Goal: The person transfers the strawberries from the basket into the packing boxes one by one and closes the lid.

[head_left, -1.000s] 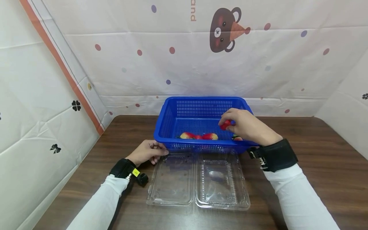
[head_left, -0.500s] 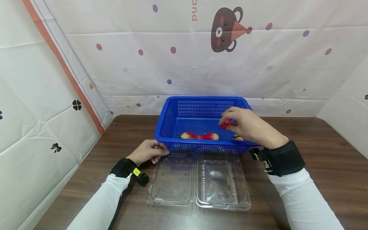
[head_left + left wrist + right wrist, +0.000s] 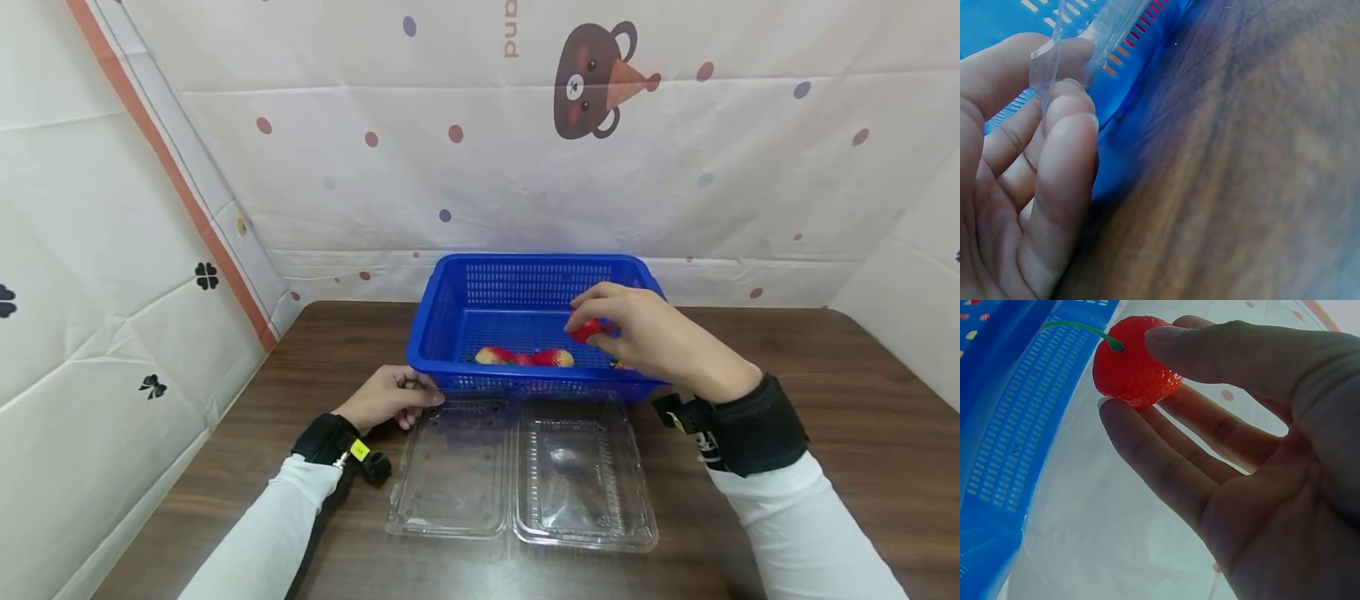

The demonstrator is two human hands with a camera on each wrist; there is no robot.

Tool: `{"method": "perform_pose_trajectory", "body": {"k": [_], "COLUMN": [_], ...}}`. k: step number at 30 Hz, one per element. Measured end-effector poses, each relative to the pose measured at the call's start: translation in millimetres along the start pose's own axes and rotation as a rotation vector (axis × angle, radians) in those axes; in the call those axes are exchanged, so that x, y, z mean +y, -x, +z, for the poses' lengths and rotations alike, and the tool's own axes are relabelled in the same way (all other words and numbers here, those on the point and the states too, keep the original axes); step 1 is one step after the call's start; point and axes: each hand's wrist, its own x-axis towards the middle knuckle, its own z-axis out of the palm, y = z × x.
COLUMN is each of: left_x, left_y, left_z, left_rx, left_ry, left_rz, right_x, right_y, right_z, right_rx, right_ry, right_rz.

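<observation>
In the head view my right hand [image 3: 633,329] is over the right side of a blue basket [image 3: 536,260]. Between thumb and fingertips it pinches a small round red fruit [image 3: 1132,365]; the right wrist view shows bumpy skin and a thin curved green stem. Strawberries [image 3: 552,357] lie along the basket's near side, and one more is partly hidden below the right hand. My left hand [image 3: 390,398] holds the far left corner of an unfolded clear plastic clamshell box [image 3: 453,467]. Its clear edge [image 3: 1044,72] sits between thumb and fingers in the left wrist view.
The clamshell's deeper half [image 3: 581,483] lies on the right, directly in front of the basket. Under everything is a brown wooden table [image 3: 750,533]. A printed white sheet [image 3: 337,192] rises behind the table and at both sides.
My right hand keeps the red fruit pinched over the basket, its forearm slightly further right and lower. The left hand holds the same corner. The whole head view has shifted a little.
</observation>
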Motion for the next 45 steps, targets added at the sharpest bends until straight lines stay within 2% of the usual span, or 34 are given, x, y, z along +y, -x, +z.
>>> {"method": "perform_pose_trajectory", "body": {"k": [10,32,45], "left_x": [2.4,-0.1,-1.6], "left_y": [-1.3,0.1,-1.1], "left_z": [-0.1,-0.5,-1.9], "left_rx": [0.004,0.000,-0.002], "left_ry": [-0.010,-0.005,-0.010], "left_rz": [0.005,-0.002,0.009], "right_x": [-8.4,-30.3,-35.3], "right_y": [8.9,9.6,8.8], "right_z": [-8.5,-5.0,2.0], "right_rx": [0.029,-0.117,-0.170], "right_ry": [-0.034,-0.101,-0.103], "right_rz": [-0.095,-0.081,-0.166]}}
